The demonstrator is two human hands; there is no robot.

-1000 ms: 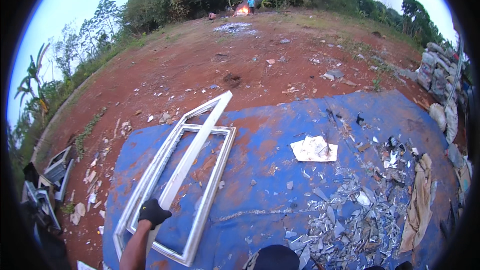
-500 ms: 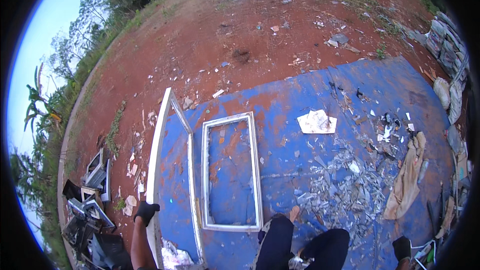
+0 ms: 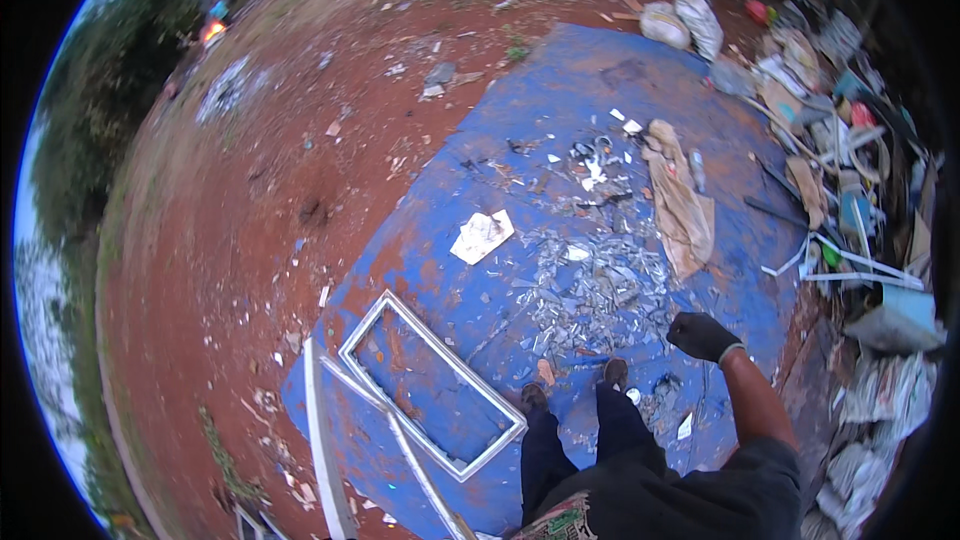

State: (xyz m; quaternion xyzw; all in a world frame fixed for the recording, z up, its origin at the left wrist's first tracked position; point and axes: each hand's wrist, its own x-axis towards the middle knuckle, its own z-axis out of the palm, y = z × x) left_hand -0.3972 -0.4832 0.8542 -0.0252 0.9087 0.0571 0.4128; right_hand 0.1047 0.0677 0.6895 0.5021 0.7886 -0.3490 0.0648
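Note:
My right hand, in a dark glove, hangs over the right edge of a heap of broken glass. Its fingers are curled into a fist, and nothing shows in them. Below the picture's lower edge, my left hand is out of sight. At the lower left a white window frame stands tilted on its edge, its near end cut off by the picture's border. Partly behind it, another white rectangular frame lies flat without a pane, to the left of my legs.
A blue tarp covers the red soil underfoot. On it lie a brown cloth and a white broken piece. Mixed scrap and sacks line the right side. A small fire burns far left.
My view has swung to the right. My right hand has come up from the lower right edge to over the glass heap. My left hand, earlier on the standing frame, has left the picture.

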